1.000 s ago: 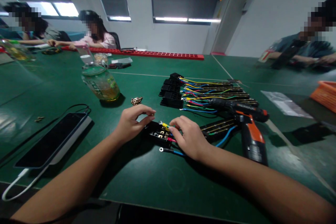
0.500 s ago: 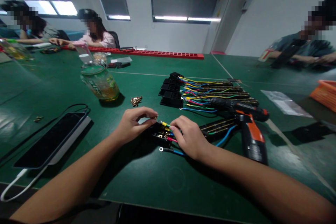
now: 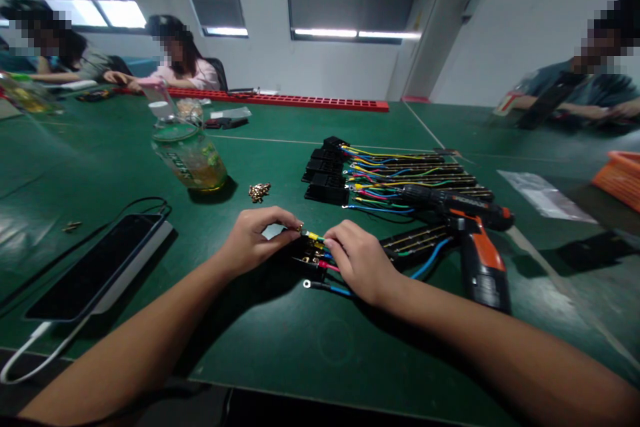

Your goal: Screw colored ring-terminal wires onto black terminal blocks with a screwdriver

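My left hand [image 3: 260, 233] pinches a small brass screw [image 3: 301, 227] between thumb and forefinger, at the end of a yellow-sleeved ring terminal. Closed on that terminal's yellow-green wire [image 3: 320, 239] is my right hand [image 3: 363, 260]. Beneath both hands lies a black terminal block [image 3: 306, 269], partly hidden, with red, blue and yellow wire ends at it. A loose ring terminal with a black sleeve [image 3: 315, 285] on a blue wire sticks out in front. Behind my left hand is a small pile of brass screws [image 3: 259, 192].
A cordless drill [image 3: 480, 240] lies to the right, by several wired black blocks [image 3: 327, 188]. To the left are a phone [image 3: 97, 267] with cables and a jar of drink [image 3: 193, 159]. An orange basket [image 3: 620, 180] stands far right. Several people sit around the green table [image 3: 280, 353].
My left fingers and the screw have shifted very slightly to the right, closer to the ring terminal. My right hand stays in nearly the same place on the wire.
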Demonstrator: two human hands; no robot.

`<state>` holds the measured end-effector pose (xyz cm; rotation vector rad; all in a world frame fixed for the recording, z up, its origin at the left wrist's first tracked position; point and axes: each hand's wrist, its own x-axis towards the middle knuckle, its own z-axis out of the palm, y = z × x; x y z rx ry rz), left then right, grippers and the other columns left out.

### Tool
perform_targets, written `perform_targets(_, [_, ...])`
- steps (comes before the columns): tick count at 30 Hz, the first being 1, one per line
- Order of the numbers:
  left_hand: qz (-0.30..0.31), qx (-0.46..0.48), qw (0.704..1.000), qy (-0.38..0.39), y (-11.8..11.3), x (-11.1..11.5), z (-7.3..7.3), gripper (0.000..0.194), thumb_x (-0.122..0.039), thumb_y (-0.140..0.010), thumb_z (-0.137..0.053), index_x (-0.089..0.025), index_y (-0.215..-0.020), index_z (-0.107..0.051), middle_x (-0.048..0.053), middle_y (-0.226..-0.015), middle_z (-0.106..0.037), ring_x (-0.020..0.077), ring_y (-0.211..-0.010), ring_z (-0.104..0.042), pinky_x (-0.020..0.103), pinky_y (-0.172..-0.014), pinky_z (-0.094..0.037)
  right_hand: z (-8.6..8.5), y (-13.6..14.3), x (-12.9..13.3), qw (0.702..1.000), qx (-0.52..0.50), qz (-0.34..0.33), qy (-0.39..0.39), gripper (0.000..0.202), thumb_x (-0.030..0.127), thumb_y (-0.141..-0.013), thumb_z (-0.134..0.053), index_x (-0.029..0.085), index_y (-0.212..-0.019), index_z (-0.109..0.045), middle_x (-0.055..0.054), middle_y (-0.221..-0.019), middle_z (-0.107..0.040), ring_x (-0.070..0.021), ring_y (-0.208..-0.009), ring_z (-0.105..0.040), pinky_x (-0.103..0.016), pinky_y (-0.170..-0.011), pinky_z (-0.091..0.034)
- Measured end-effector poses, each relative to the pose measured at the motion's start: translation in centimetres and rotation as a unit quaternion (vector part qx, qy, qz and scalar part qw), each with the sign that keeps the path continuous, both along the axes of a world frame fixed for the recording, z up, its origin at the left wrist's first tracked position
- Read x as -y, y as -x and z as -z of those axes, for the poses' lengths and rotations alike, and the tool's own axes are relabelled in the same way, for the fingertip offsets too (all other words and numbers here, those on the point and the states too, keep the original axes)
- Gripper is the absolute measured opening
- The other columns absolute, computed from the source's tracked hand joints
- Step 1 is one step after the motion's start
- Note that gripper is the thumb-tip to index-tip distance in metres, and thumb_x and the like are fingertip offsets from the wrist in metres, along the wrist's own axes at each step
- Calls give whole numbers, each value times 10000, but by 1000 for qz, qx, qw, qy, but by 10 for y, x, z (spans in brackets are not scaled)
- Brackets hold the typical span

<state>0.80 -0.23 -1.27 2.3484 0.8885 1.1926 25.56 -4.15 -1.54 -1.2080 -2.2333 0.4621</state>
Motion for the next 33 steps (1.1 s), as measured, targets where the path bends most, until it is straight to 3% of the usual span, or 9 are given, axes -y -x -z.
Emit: perform_targets(33, [11, -40, 999, -15, -3, 0, 1, 45, -198, -914, -733, -185, -954, -749, 50, -913, -798, 166, -814, -754, 265, -756, -589, 3, -2, 0, 1000, -4, -13, -25, 230, 241, -1067, -443, 167, -1015, -655, -80, -997, -662, -186, -912, -609, -332, -852, -479])
